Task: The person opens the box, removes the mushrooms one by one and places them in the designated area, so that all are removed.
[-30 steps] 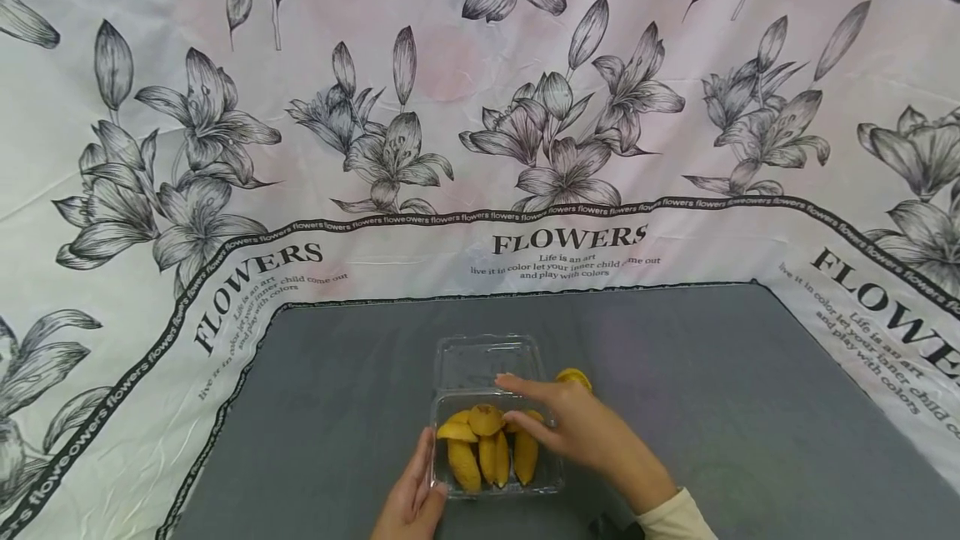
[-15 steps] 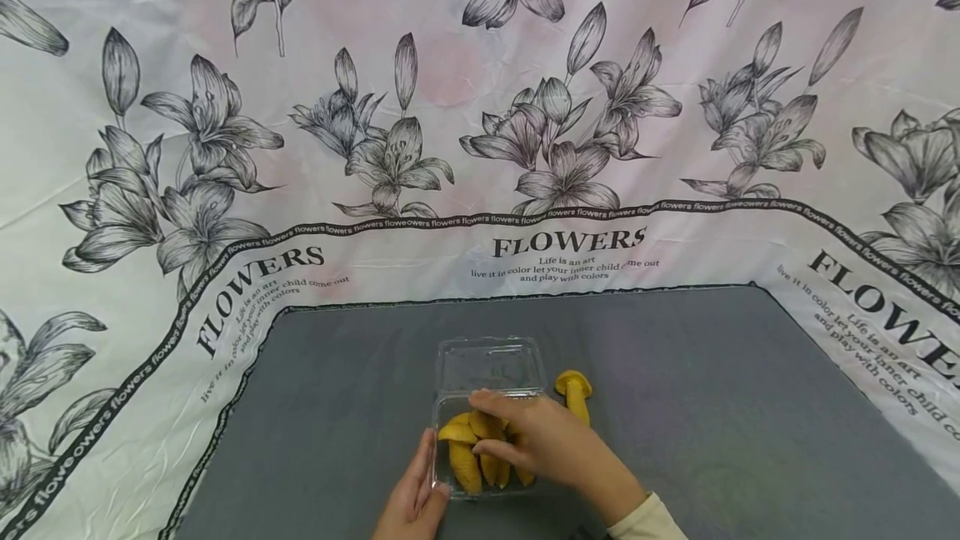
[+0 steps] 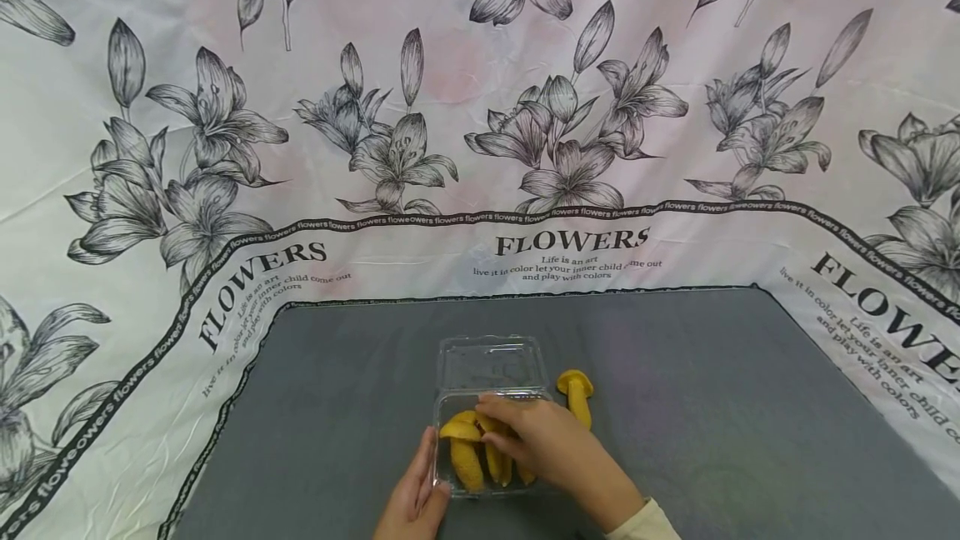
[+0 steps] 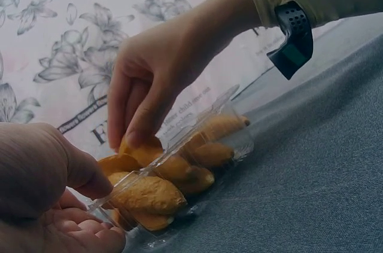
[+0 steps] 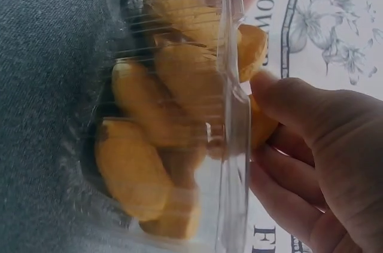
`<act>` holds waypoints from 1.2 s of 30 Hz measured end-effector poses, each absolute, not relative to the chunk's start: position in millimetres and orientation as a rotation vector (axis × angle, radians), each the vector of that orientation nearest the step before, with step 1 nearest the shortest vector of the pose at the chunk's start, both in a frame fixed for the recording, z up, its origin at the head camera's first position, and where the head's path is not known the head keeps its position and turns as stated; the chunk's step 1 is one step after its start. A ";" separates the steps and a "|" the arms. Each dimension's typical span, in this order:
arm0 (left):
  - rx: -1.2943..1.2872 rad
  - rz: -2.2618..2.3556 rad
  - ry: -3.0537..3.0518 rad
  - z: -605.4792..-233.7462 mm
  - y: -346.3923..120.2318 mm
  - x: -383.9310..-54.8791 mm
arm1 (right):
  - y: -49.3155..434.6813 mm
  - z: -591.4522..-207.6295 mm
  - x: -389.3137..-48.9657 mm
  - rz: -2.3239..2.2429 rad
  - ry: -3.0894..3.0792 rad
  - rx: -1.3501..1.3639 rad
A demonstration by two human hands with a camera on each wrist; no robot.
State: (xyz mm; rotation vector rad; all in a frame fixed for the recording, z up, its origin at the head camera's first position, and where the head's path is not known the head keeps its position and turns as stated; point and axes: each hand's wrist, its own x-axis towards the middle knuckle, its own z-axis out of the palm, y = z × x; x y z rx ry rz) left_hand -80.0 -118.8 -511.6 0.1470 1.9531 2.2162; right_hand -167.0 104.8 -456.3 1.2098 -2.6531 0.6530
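A clear plastic clamshell box (image 3: 491,367) stands on the grey table with its lid folded back. Several yellow mushrooms (image 3: 467,461) lie inside, caps toward the lid. My left hand (image 3: 412,486) grips the box's left side, thumb over the rim and fingers outside. From the right, my right hand (image 3: 558,448) reaches over the box and pinches the cap of one mushroom (image 4: 143,150) between thumb and fingers, at rim height. In the right wrist view, the thumb presses that cap (image 5: 262,124) just above the rim. The hand hides part of the mushrooms in the head view.
One more yellow mushroom (image 3: 577,398) lies on the table (image 3: 712,407) just right of the box. A white cloth (image 3: 397,265) printed with flowers and lettering hangs behind the table. A dark wristband (image 4: 293,40) is on the right wrist.
My right hand has moved left and down over the box onto a mushroom cap, uncovering the mushroom on the table. The left hand keeps its grip on the box.
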 end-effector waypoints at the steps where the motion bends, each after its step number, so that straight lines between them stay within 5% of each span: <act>1: 0.156 2.220 1.957 -512.1 -118.6 -80.4 | 106.0 -456.2 -166.6 0.646 -2.650 1.197; 36: 0.157 2.221 2.007 -512.8 -116.4 -79.0 | 138.6 -464.4 -167.2 0.655 -2.609 0.988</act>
